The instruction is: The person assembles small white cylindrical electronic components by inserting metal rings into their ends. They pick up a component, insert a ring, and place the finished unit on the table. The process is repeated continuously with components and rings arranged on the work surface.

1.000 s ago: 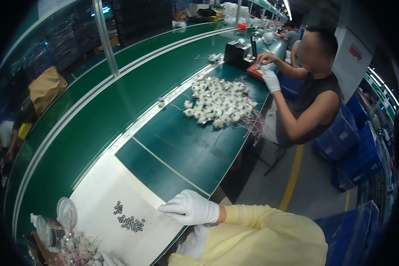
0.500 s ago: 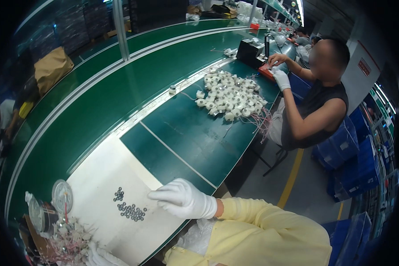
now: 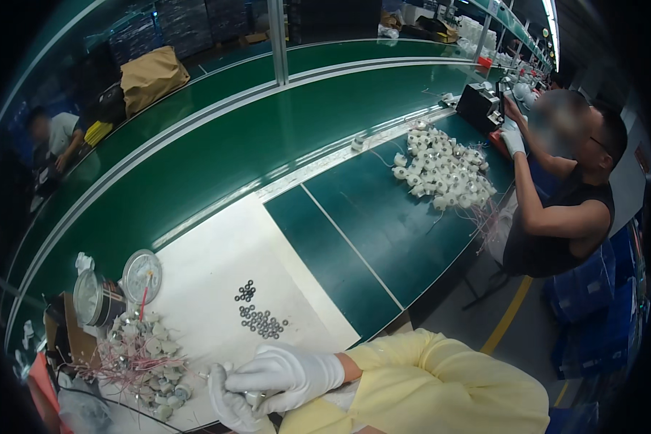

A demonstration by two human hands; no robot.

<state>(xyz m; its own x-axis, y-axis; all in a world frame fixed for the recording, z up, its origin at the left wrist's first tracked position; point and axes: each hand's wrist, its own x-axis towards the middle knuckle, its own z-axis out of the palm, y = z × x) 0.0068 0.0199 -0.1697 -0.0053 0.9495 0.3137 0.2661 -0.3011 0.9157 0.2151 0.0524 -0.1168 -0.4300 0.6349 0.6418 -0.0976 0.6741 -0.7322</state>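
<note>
A: What are the hands doing?

B: The white-gloved left hand (image 3: 228,405) curls around a small, rounded, pale piece with a metallic look (image 3: 254,398). The white-gloved right hand (image 3: 293,372) lies over it from the other side, fingers bunched. I cannot tell whether those fingers clamp on it or only touch it.

A: How would it handle?

B: I'd judge it light and stiff, perhaps a little slippery under fabric gloves. I'd take hold around its rounded body; its ends are too hidden to advise on.

A: And where does it sit?

B: Between the two hands, against the left one's curled fingers and just below the right one's, at the near edge of the desk (image 3: 354,231).

A: What lies around them?

B: Just left is a heap of off-white round parts with thin pink wires (image 3: 152,354). Beyond the hands, small dark metal rings (image 3: 264,323) lie in two loose clusters on a smooth white sheet (image 3: 195,289). Past the wired heap stands a round tin (image 3: 87,298). Farther right, a co-worker in a black sleeveless top (image 3: 557,253) sits beside a larger pile of white round parts (image 3: 448,166).
</note>
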